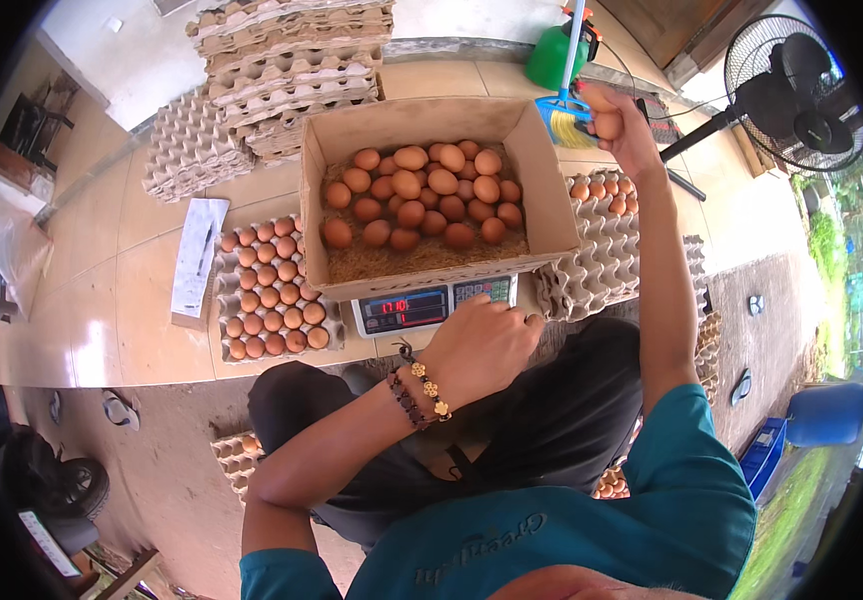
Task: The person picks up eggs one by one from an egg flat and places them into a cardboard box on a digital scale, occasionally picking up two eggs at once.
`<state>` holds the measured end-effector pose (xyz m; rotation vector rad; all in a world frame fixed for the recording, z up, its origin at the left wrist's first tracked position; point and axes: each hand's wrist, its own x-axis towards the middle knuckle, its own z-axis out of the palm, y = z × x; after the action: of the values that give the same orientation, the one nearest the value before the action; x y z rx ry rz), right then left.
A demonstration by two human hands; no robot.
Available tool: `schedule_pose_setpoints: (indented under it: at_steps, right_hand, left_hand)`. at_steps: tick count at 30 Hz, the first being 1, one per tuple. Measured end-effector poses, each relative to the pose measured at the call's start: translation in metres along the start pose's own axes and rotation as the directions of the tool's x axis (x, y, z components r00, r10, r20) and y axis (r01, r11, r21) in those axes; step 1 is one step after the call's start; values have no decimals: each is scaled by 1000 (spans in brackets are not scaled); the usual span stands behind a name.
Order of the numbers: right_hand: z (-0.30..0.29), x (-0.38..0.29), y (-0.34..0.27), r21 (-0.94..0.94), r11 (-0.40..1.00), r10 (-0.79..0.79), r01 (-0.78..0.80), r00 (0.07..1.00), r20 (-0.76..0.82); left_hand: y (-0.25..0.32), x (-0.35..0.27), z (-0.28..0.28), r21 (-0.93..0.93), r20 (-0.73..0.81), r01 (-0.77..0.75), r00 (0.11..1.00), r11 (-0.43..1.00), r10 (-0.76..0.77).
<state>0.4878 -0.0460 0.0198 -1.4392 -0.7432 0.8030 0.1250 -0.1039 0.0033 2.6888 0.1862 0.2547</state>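
A cardboard box [439,277] with brown eggs [443,181] on a layer of husk-like bedding stands on a digital scale [401,311] with a lit red display. My right hand [626,127] is raised beyond the box's right side and holds brown eggs [608,126] in its fingers. Over the right part of the scale and its keypad is my left hand [488,341], knuckles up, fingers curled; its fingertips and palm are hidden. An egg tray full of brown eggs [270,277] lies left of the box. Right of it, stacked pulp trays [589,247] bear several eggs at the far end.
Tall stacks of pulp egg trays [296,75] stand behind the box at left. A paper with a pen [199,255] lies left of the full tray. Behind at right are a broom [570,124], a green sprayer [551,56] and a black fan [791,97].
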Motion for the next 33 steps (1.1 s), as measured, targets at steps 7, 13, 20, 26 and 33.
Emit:
schedule_pose_setpoints:
  at_steps: [7, 13, 20, 26, 33]
  right_hand:
    - [121, 12, 33, -756, 642, 141, 128, 950, 280]
    - [125, 44, 108, -993, 100, -8, 64, 998, 63]
    - [134, 57, 144, -985, -123, 17, 118, 993, 116]
    - [139, 47, 151, -982, 148, -69, -120, 989, -132]
    - [74, 13, 27, -864, 459, -193, 208, 972, 132]
  left_hand:
    - [-3, -2, 2, -6, -61, -15, 998, 1000, 15]
    - [1, -7, -5, -27, -80, -30, 996, 999, 28]
    - [0, -6, -8, -25, -99, -46, 994, 999, 44]
    - [9, 1, -16, -98, 3, -47, 999, 994, 48]
    - [1, 5, -8, -124, 31, -55, 998, 991, 59]
